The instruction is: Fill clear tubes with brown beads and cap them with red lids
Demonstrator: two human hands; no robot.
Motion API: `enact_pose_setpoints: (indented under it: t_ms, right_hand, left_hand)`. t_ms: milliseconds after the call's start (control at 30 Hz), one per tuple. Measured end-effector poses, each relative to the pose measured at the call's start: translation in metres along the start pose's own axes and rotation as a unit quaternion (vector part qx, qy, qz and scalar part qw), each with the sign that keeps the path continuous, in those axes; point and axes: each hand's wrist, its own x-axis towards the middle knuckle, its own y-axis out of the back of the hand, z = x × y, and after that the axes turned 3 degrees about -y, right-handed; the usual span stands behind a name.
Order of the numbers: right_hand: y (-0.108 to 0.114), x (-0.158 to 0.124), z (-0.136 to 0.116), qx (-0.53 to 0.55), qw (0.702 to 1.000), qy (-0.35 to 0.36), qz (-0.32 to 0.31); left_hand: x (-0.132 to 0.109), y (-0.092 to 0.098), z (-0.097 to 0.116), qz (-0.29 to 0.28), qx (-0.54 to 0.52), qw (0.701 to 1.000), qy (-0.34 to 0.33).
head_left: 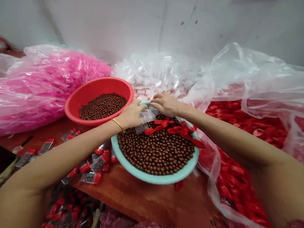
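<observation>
The hands point(132, 114) point(165, 104) pinch a clear plastic bag point(147, 116) over a teal basin point(156, 179), beside a red bowl point(98, 84).

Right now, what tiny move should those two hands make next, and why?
Probably the left hand and right hand should gently pull apart the top of the small clear plastic bag, because both hands are at it, just above the round teal plastic bowl of shiny round brown balls.

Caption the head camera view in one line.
Left hand and right hand hold a clear packet above a teal bowl of brown balls.
</observation>
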Motion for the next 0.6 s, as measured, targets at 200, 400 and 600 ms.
enact_pose_setpoints:
  t_ms: [200, 400, 600]
  right_hand:
    - [0.009, -0.021, -0.046, -0.068, 0.998, -0.001, 0.015]
    - [0.019, -0.057, -0.090, -0.103, 0.993, -0.062, -0.012]
    - [0.002, -0.076, -0.112, -0.129, 0.980, -0.148, -0.030]
  left_hand:
    - [-0.030, 0.013, 0.003, -0.015, 0.107, 0.994, -0.019]
    - [-0.061, 0.018, 0.026, 0.017, 0.131, 0.990, 0.040]
    - [-0.074, -0.006, 0.035, -0.055, 0.098, 0.993, 0.035]
